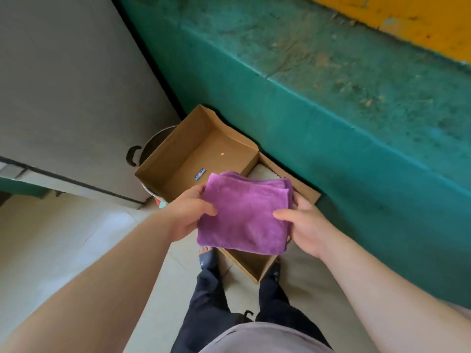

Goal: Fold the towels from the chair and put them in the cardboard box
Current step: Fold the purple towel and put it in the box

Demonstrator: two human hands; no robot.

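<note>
A: Where is the towel?

B: The purple towel (244,215) is folded into a thick square and held in the air above the near part of the cardboard box (163,161), which sits open on the floor (63,233) against the green wall (331,123).

A: Who holds it?

B: Both hands. The left hand (190,212) grasps the towel's left edge, thumb on top and fingers underneath. The right hand (305,225) grasps the right edge the same way, thumb lying across the top.

A: What is in the box?

B: At its far end, bare cardboard with a small blue-and-white scrap (200,173) and a tiny pale dot. Something white (262,171) shows by the right wall, just past the towel; I cannot tell what it is.

A: Anything else nearby?

B: A metal pot (150,146) with a black handle sits behind the box's left wall. The person's 2 legs in dark trousers (211,301) stand at the box's near corner.
</note>
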